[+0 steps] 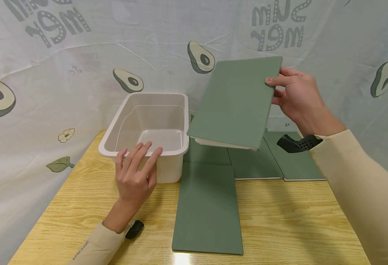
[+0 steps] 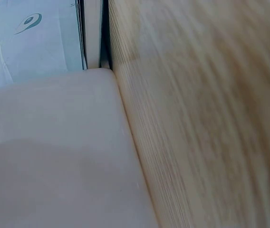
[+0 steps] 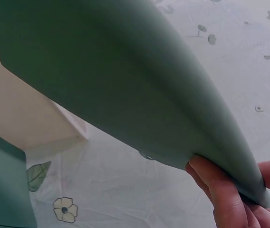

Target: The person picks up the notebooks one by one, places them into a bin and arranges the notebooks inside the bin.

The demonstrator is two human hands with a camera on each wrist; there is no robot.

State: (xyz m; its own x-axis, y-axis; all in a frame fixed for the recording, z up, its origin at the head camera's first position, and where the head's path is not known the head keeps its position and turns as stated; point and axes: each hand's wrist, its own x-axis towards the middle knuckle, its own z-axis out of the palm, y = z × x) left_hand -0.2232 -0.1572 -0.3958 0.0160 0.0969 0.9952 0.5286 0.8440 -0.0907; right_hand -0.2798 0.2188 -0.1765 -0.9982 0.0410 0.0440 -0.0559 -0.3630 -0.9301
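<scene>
A green-covered book (image 1: 237, 103) hangs in the upper right of the head view, held above the table (image 1: 81, 195), and the whole of it reaches leftward and down from the right hand (image 1: 298, 90). That hand pinches the right edge near its upper corner, thumb on the facing cover and fingers behind. The book's long axis slants from upper right to lower left, so its free lower-left corner points toward the beige plastic bin (image 1: 168, 171) left of centre and, in the picture, meets the right rim; whether they touch cannot be told. This offset, grip at one end and bin beyond the other, looks like the relation that matters most. The right hand is the nearer to the book; the left hand (image 1: 135, 178), lower left of centre, has its fingers spread apart at the bin's near rim, holding nothing. Another green-covered book (image 1: 207, 209) lies flat at bottom centre, its long axis running up the frame
</scene>
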